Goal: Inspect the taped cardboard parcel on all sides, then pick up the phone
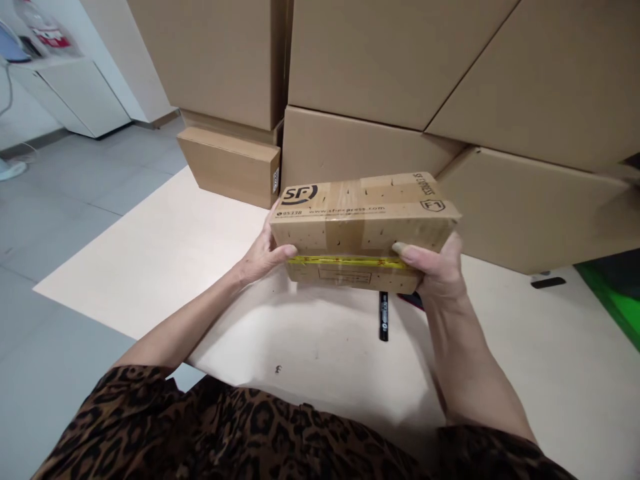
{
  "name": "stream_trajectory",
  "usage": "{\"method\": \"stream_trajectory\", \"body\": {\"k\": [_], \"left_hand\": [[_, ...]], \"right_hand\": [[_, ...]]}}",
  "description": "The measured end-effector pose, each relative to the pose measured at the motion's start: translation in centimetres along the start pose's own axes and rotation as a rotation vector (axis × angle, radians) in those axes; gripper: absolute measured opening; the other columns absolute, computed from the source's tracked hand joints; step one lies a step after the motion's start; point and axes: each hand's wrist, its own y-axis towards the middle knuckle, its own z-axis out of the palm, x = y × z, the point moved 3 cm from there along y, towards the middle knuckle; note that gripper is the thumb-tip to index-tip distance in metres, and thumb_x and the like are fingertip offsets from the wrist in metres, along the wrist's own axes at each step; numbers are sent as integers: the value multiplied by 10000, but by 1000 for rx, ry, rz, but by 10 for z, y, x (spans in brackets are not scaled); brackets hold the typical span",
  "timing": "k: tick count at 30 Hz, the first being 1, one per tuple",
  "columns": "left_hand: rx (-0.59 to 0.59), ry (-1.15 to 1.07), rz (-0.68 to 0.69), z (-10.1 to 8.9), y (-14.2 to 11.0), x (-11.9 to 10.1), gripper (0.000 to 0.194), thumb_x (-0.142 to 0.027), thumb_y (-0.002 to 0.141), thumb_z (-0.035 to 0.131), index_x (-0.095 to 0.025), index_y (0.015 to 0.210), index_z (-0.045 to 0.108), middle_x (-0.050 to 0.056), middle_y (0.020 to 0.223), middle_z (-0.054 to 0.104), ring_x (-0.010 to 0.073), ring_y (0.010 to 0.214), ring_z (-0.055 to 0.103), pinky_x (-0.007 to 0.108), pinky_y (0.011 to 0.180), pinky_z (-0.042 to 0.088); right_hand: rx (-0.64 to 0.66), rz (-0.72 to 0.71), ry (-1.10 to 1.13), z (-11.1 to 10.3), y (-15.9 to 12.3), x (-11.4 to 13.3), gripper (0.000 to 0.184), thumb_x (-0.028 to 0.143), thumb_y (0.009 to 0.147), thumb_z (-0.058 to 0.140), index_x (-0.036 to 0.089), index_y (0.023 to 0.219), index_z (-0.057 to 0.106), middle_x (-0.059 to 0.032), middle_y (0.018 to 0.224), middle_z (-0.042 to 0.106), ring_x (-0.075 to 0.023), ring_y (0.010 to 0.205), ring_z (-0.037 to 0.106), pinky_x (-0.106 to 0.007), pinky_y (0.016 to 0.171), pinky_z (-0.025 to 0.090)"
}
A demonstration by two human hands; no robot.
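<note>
Between my two hands is a brown cardboard box (350, 230) printed with SF Express lettering. Clear tape runs over its top and down the near side, and a yellow strip crosses that side. My left hand (267, 250) grips the left end, thumb on the near face. At the right end my right hand (440, 263) holds on in the same way, its thumb by the yellow strip. The fingers of both hands are mostly hidden behind the box. A black marker pen (383, 317) lies on the pale tabletop (310, 353) just below it.
Large cardboard boxes (360, 60) are stacked along the back and right. A smaller flat carton (235, 167) stands at the back left. A small black object (549, 283) and a green surface (613, 290) are at the right. Grey floor tiles (65, 213) lie beyond the left edge.
</note>
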Motion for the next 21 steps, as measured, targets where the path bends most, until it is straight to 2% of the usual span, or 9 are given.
{"method": "stream_trajectory", "body": {"k": [3, 7, 11, 14, 16, 18, 21], "left_hand": [[37, -97, -76, 15, -5, 2, 914, -654, 762, 871, -198, 1493, 568, 192, 1476, 671, 433, 1507, 524, 577, 1231, 461], [-76, -167, -122, 19, -8, 0, 828, -629, 802, 823, -181, 1456, 582, 169, 1310, 767, 412, 1416, 619, 554, 1186, 501], [-140, -226, -223, 15, -8, -1, 824, -607, 734, 860, -154, 1382, 627, 178, 1288, 780, 428, 1323, 684, 534, 1073, 578], [-167, -258, -245, 12, -8, 0, 793, -615, 722, 866, -154, 1331, 651, 177, 1286, 785, 429, 1284, 710, 523, 1029, 601], [-173, -257, -229, 9, -8, 1, 796, -634, 723, 868, -164, 1327, 650, 173, 1287, 787, 428, 1282, 713, 516, 1026, 604], [-160, -244, -233, 7, -9, 2, 815, -634, 719, 877, -172, 1346, 639, 174, 1309, 780, 430, 1277, 715, 515, 1023, 605], [-86, -219, -268, 4, -9, 3, 831, -643, 737, 870, -182, 1387, 634, 177, 1379, 747, 435, 1310, 693, 521, 1043, 596]], "right_hand": [[-135, 200, 236, 11, -2, -8, 585, 511, 679, 890, 334, 1209, 715, -42, 1151, 815, -399, 1138, 781, -691, 1028, 631], [-108, 360, 344, 28, -4, -11, 644, 527, 634, 944, 304, 1181, 687, -50, 1121, 824, -384, 1130, 793, -652, 1001, 654], [-110, 371, 369, 37, -8, -12, 700, 405, 560, 989, 311, 1170, 658, -21, 1137, 821, -355, 1119, 796, -620, 1053, 632], [-118, 387, 383, 38, -9, -15, 690, 430, 578, 981, 318, 1172, 647, -11, 1208, 809, -337, 1179, 778, -603, 1109, 607], [-93, 394, 378, 38, -9, -16, 756, 474, 580, 980, 337, 1236, 631, -15, 1275, 792, -345, 1222, 762, -605, 1107, 609], [-104, 384, 377, 38, -9, -14, 807, 492, 565, 980, 349, 1274, 620, -19, 1296, 782, -359, 1225, 759, -611, 1076, 625], [-202, 356, 400, 37, -8, -9, 733, 433, 564, 969, 326, 1212, 643, -17, 1206, 796, -366, 1194, 769, -613, 1051, 636]]}}
